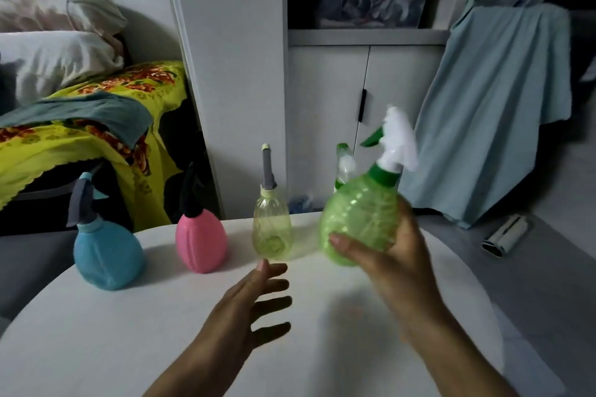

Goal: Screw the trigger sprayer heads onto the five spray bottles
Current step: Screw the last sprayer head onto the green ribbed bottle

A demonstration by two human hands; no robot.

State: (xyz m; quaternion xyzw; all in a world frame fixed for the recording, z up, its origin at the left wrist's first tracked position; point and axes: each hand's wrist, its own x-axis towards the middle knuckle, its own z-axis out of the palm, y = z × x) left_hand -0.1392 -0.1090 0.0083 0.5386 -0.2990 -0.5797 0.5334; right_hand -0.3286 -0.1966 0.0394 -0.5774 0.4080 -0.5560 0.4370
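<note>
While the white table (161, 332) carried the whole row, the task looked close to finished; the blue bottle (108, 255), the pink bottle (201, 243) and the pale yellow bottle (272, 230) each stood upright with a sprayer head seated on the neck, though how tightly none of them was screwed could not be told. The green bottle (358, 222) was held tilted above the table's far right part, its white and green sprayer head (395, 147) already on; the right hand (392, 255) was wrapped round its belly, fingers and thumb curled about it. A fifth bottle (344, 167) showed only partly behind it, so its state was unclear. The left hand (254, 303) hovered over the table with fingers spread and holding nothing. Beyond stood a bed with a yellow flowered cover (96, 126), a white cabinet (329, 113), and a light blue cloth (503, 100) hanging at the right.
</note>
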